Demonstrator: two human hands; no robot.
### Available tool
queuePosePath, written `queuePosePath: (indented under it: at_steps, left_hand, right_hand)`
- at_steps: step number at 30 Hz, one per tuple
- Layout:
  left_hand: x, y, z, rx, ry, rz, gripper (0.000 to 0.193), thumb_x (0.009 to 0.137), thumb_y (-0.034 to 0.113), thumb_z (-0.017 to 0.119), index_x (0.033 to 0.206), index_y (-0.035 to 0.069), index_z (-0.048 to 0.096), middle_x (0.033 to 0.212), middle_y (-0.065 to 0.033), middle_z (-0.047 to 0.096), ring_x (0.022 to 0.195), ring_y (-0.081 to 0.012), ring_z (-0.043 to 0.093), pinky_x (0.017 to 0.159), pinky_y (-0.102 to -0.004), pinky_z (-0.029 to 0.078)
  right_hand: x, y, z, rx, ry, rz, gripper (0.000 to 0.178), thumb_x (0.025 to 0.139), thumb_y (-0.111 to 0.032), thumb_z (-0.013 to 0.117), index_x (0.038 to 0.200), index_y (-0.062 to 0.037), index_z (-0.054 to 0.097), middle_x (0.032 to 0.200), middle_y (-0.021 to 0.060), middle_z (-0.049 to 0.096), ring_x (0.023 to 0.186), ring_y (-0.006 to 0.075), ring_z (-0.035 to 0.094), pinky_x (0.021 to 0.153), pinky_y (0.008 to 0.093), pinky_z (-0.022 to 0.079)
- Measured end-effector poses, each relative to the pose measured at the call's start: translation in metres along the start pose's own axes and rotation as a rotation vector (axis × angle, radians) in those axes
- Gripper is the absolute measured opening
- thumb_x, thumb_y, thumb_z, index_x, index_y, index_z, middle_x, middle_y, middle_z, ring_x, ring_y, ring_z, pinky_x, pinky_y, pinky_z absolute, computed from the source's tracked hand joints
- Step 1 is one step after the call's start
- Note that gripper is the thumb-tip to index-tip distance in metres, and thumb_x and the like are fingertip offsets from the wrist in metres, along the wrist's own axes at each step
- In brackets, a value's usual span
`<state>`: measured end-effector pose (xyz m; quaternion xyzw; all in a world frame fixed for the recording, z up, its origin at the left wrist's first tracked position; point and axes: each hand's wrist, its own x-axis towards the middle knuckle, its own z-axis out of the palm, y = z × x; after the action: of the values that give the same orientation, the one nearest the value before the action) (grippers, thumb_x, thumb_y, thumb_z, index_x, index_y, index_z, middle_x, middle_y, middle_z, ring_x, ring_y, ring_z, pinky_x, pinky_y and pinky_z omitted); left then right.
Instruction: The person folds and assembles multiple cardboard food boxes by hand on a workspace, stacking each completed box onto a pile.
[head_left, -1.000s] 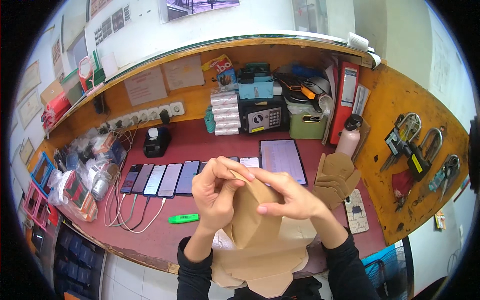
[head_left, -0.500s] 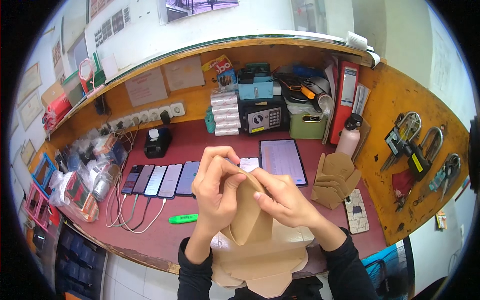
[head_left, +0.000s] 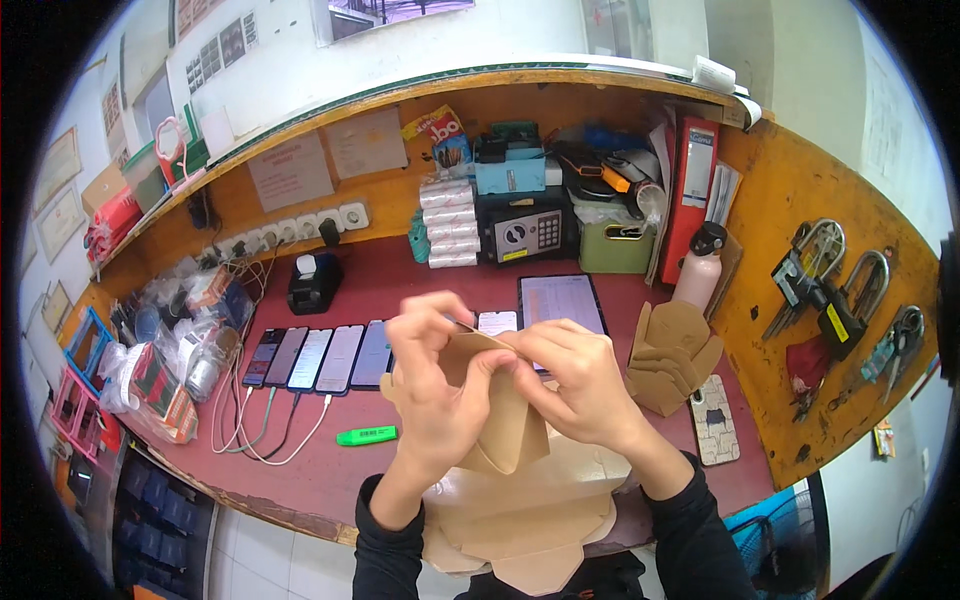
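Between my two hands is a partly folded brown paper food box, raised above the desk's front edge. My left hand grips its left wall, with the thumb inside against the upper edge. My right hand pinches the box's upper right edge, its fingertips close to my left thumb. Below, flat unfolded brown box blanks lie at the desk's front edge, over my lap. To the right stands a stack of folded brown boxes, nested in one another.
Several phones lie in a row left of my hands, near a green highlighter and charging cables. A tablet lies behind my right hand. A pink bottle and a phone in a patterned case are at the right.
The held box has turned and its opening has widened. My left thumb has moved in along the edge, and my right hand has shifted to a pinch beside it.
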<state>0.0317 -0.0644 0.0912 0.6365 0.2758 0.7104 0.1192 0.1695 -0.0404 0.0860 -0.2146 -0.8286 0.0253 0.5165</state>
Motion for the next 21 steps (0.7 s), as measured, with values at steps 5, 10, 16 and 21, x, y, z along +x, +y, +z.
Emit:
queuePosePath:
  at_steps: [5,10,16,21]
  left_hand:
    - [0.003,-0.004,-0.005,0.373,-0.191,0.089,0.029,0.068,-0.009,0.063,0.094,-0.001,0.054,0.098,-0.0107,0.051,0.082,-0.0171,0.054,0.064,-0.0273,0.048]
    - [0.001,0.016,0.005,0.930,-0.117,0.319,0.009,0.065,0.005,0.066,0.073,0.008,0.063,0.104,-0.0063,0.057,0.092,-0.0192,0.051,0.086,-0.0345,0.030]
    - [0.011,-0.008,-0.013,0.652,-0.300,0.420,0.004,0.063,0.004,0.062,0.065,0.008,0.061,0.069,0.0003,0.062,0.076,-0.0185,0.056,0.083,-0.0318,0.032]
    - [0.017,-0.008,-0.021,0.581,-0.197,0.393,0.018,0.079,0.021,0.056,0.076,0.004,0.060,0.077,-0.0047,0.061,0.079,-0.0203,0.056,0.082,-0.0310,0.035]
  right_hand:
    - [-0.002,0.005,-0.001,-0.021,0.025,0.030,0.008,0.074,-0.009,0.057,0.077,-0.0017,0.059,0.065,0.0116,0.056,0.060,0.0292,0.057,0.057,0.0372,0.045]
    - [-0.003,0.011,-0.005,-0.135,0.034,-0.025,0.007,0.073,-0.009,0.058,0.069,-0.0036,0.056,0.060,0.0092,0.054,0.056,0.0272,0.056,0.053,0.0378,0.044]
    - [-0.002,0.000,-0.011,-0.142,-0.041,0.059,0.012,0.076,-0.013,0.059,0.068,-0.0047,0.057,0.058,0.0085,0.054,0.055,0.0267,0.057,0.048,0.0374,0.044]
    - [-0.002,0.000,-0.022,-0.037,-0.054,0.018,0.008,0.077,-0.009,0.061,0.073,-0.0026,0.063,0.063,0.0110,0.060,0.054,0.0266,0.059,0.048,0.0334,0.046]
